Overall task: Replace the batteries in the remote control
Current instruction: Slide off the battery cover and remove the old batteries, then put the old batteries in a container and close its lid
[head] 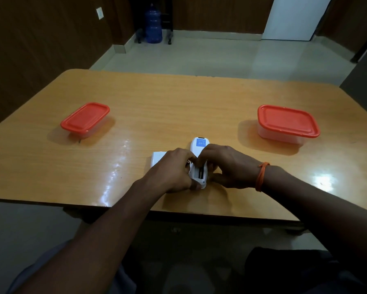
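Head view looks down on one wooden table (178, 107) with two hands meeting near its front edge. One white remote control (198, 148) lies face down between them, its far end bearing a blue label and its battery compartment open toward the person. One dark battery (200, 174) shows in that compartment; whether a second sits beside it cannot be told. The left hand (174, 170) is closed around the remote's near left side, thumb at its lower end. The right hand (229, 166), with one orange thread band (261, 177) at the wrist, grips the right side, fingertips pressed down at the compartment. One white flat piece (157, 159) lies just left of the left hand, partly hidden. Two clear containers with red lids stand well apart: one at far left (85, 119), one at far right (287, 122).
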